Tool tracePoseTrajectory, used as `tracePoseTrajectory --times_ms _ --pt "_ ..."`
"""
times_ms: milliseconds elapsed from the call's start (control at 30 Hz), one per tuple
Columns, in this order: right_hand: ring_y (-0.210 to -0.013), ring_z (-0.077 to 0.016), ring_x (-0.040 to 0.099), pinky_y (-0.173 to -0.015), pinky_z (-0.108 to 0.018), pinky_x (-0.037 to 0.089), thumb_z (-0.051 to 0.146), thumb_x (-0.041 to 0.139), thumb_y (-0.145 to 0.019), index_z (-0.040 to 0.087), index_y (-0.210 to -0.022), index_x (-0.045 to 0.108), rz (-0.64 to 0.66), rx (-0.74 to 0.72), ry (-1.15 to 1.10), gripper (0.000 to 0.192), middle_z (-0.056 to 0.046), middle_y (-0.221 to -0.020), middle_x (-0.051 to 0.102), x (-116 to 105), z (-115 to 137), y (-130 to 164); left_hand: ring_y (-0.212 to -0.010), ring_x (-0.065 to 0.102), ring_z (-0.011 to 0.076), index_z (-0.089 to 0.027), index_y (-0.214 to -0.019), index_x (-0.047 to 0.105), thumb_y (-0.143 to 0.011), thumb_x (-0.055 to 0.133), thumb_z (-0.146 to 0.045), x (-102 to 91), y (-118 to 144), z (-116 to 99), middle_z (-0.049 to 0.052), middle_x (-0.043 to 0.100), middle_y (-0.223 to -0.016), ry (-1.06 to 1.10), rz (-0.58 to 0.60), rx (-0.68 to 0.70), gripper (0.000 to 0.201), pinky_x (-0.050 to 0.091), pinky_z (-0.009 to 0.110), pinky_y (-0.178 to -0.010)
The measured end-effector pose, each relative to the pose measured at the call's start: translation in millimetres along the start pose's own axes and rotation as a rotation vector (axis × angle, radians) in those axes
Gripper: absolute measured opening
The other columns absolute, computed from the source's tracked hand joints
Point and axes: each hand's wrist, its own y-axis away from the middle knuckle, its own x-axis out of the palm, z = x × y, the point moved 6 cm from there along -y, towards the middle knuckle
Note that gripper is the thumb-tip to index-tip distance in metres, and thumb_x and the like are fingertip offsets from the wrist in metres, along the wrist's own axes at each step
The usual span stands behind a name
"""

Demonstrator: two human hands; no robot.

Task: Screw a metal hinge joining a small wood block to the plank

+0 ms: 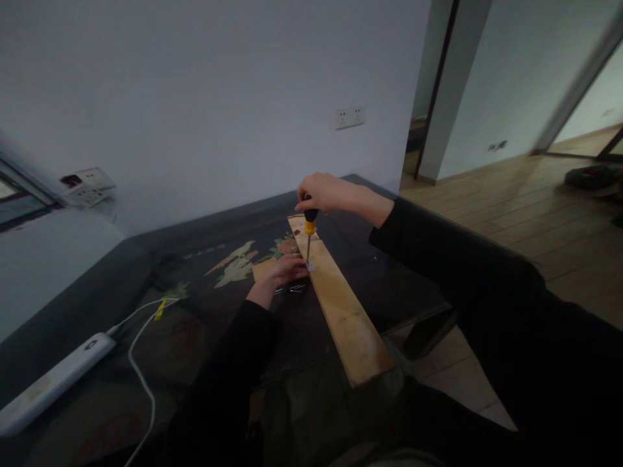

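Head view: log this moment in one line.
right hand: grips screwdriver | left hand: beside screwdriver tip | board: on dark table, overhanging near edge

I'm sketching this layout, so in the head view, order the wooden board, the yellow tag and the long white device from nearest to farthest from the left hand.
1. Wooden board: right beside the left hand, at its right.
2. Yellow tag: off to the hand's left.
3. Long white device: farther left, reaching the picture's edge.
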Motion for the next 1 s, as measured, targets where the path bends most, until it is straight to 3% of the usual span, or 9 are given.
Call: tracePoseTrajectory --times_ms 233,367,600,800,1000 --pt "-0.067 -0.0147 0.065 -0.071 -0.029 0.044 0.031 0.065 -0.091 0.007 -0.107 0.076 -0.012 0.009 -0.047 0.032 -0.012 -0.081 0.073 -3.7 0.5 3.8 -0.066 0.069 0.0133 -0.013 -0.092 0.068 -0.081 0.056 0.008 2.6 4.8 -8.4 0.005 0.072 -0.083 -0.098 -0.019 -0.005 0.027 0.06 0.028 -0.073" --pt "-0.07 -0.0158 0.066 -0.074 -0.031 0.045 0.032 0.065 -0.09 0.007 -0.107 0.076 -0.077 0.025 -0.046 0.032 -0.011 -0.081 0.073 -16.8 -5.7 6.1 -0.069 0.068 0.0123 -0.012 -0.091 0.067 -0.083 0.056 0.007 0.7 2.1 -9.4 0.006 0.072 -0.086 -0.156 -0.035 -0.013 0.024 0.06 0.029 -0.078" --pt "-0.068 -0.0144 0.064 -0.074 -0.031 0.047 0.034 0.061 -0.091 0.006 -0.104 0.076 -0.225 0.095 -0.157 0.035 -0.01 -0.08 0.072 -34.4 -52.7 22.7 -0.07 0.069 0.0122 -0.013 -0.093 0.067 -0.081 0.059 0.007 -2.6 -5.9 -17.0 0.005 0.072 -0.085 -0.181 -0.017 0.002 0.025 0.061 0.031 -0.083" --pt "-0.059 -0.0123 0.063 -0.062 -0.028 0.052 0.036 0.065 -0.087 0.01 -0.098 0.076 -0.438 0.249 -0.442 0.031 -0.009 -0.081 0.071 -1.8 -123.8 52.0 -0.07 0.069 0.0147 -0.014 -0.087 0.069 -0.074 0.063 0.011 -8.6 -13.9 -21.2 0.005 0.074 -0.082 -0.122 -0.036 0.039 0.028 0.061 0.032 -0.078" --pt "-0.062 -0.0108 0.062 -0.059 -0.026 0.06 0.026 0.075 -0.078 0.012 -0.077 0.066 -0.527 0.411 -1.049 0.017 -0.004 -0.075 0.063 66.0 -174.3 89.8 -0.071 0.07 0.0165 -0.014 -0.086 0.07 -0.074 0.062 0.011 -5.0 -13.8 -20.5 0.007 0.074 -0.082 -0.126 0.0 -0.012 0.029 0.06 0.032 -0.074"
